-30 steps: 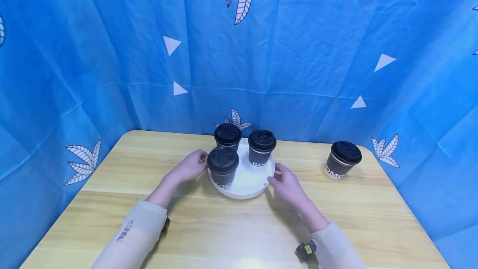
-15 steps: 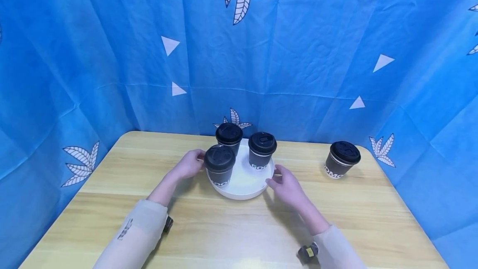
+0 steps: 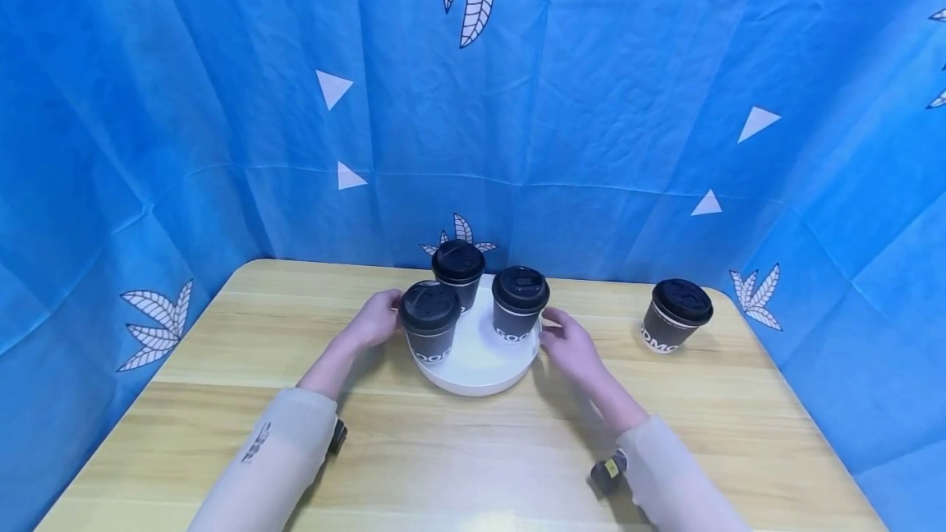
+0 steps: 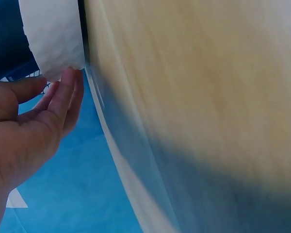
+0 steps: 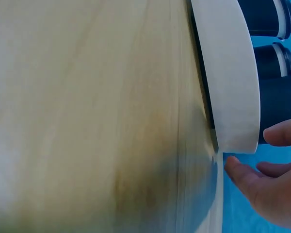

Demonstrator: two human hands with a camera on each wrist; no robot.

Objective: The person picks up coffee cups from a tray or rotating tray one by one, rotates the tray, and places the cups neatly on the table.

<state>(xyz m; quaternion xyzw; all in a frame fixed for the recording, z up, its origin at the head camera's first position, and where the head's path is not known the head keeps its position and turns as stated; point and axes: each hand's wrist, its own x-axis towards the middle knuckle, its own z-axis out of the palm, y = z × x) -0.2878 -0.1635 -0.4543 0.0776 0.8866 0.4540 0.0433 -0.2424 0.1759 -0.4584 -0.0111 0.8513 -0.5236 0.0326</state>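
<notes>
A round white tray (image 3: pixel 476 361) with a raised rim carries three black lidded paper coffee cups: one at the front left (image 3: pixel 431 320), one behind it (image 3: pixel 458 272), one on the right (image 3: pixel 519 310). My left hand (image 3: pixel 375 318) is at the tray's left side. In the left wrist view, thumb and fingertips pinch the lower edge of the tray's wall (image 4: pixel 53 39). My right hand (image 3: pixel 572 345) is at the right side. Its thumb and fingers (image 5: pixel 245 175) spread apart beside the rim in the right wrist view, near a cup (image 5: pixel 279 107).
A fourth such cup (image 3: pixel 674 320) stands alone on the wooden table (image 3: pixel 458 458) at the far right. A blue patterned curtain (image 3: pixel 606 105) hangs behind the table and along both sides. Small dark devices (image 3: pixel 608 473) sit at the wrists.
The tray has turned clockwise with its cups: the front left cup moved left and back, the rear one right, the right one forward. My right hand's fingers have loosened from the rim.
</notes>
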